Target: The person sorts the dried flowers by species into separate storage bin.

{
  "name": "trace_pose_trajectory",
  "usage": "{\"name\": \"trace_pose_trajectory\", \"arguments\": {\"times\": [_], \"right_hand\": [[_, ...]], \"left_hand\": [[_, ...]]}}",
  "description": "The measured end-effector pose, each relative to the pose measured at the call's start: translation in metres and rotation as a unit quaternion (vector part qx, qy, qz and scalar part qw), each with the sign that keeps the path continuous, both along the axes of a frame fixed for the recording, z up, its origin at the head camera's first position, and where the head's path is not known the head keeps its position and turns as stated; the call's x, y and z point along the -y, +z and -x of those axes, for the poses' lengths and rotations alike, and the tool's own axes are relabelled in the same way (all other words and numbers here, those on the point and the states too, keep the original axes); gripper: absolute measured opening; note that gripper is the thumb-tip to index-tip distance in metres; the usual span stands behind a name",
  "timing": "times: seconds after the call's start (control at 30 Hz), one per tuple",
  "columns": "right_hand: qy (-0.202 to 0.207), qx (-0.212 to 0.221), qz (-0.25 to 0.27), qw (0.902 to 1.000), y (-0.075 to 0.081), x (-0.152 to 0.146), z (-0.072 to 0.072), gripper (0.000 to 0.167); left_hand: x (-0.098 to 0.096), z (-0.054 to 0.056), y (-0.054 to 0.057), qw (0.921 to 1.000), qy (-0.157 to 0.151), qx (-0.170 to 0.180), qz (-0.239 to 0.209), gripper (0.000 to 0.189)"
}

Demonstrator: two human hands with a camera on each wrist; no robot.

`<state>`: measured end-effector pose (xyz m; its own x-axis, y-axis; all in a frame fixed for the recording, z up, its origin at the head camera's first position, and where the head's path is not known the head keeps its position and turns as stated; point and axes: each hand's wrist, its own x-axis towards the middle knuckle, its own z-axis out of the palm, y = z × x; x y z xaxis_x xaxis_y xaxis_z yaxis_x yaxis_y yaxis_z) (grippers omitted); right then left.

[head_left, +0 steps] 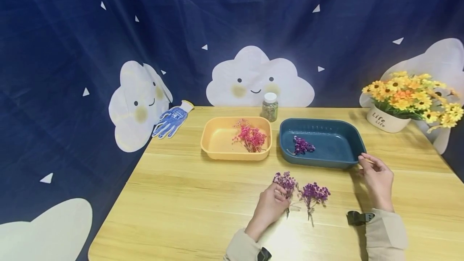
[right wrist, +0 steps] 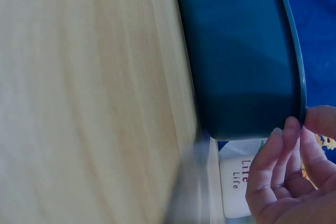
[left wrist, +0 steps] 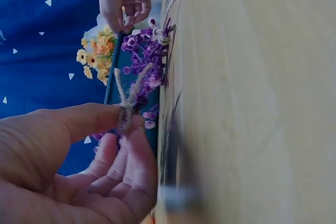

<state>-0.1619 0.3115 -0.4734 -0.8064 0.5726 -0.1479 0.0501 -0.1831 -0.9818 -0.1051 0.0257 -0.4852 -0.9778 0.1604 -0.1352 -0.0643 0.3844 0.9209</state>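
Note:
My left hand (head_left: 271, 205) pinches a small bunch of purple dried flowers (head_left: 285, 180) by its stems, where a twine tie (left wrist: 126, 109) shows between thumb and fingers in the left wrist view. Just right of it, a second purple bunch (head_left: 313, 193), also tied, lies on the table. With thumb and fingertips my right hand (head_left: 378, 178) grips the rim of the dark blue tray (right wrist: 241, 66) at its near right corner. One purple bunch (head_left: 302, 146) lies inside that tray, toward its left end.
Left of the blue tray stands a yellow tray (head_left: 217, 156) with pink dried flowers (head_left: 251, 138). Behind are a white-capped jar (head_left: 270, 110) and a blue-and-white glove (head_left: 173, 120). A white pot (head_left: 387, 121) of yellow flowers (head_left: 406, 96) stands at the back right.

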Motion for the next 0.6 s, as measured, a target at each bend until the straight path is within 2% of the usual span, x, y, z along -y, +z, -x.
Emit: {"name": "trace_pose_trajectory", "arguments": {"times": [0.23, 0.37, 0.6], "right_hand": [[-0.006, -0.001, 0.003, 1.0, 0.001, 0.0, 0.002, 0.016], [-0.006, 0.0, 0.002, 1.0, 0.001, 0.0, 0.002, 0.017], [-0.002, 0.006, -0.003, 1.0, 0.0, -0.001, 0.002, 0.018]], "left_hand": [[0.0, 0.009, 0.0, 0.9986, -0.016, -0.021, -0.045, 0.017], [-0.002, 0.017, 0.003, 0.9979, -0.017, -0.026, -0.056, 0.016], [-0.011, 0.04, 0.015, 0.9966, -0.031, -0.036, -0.067, 0.018]]}}
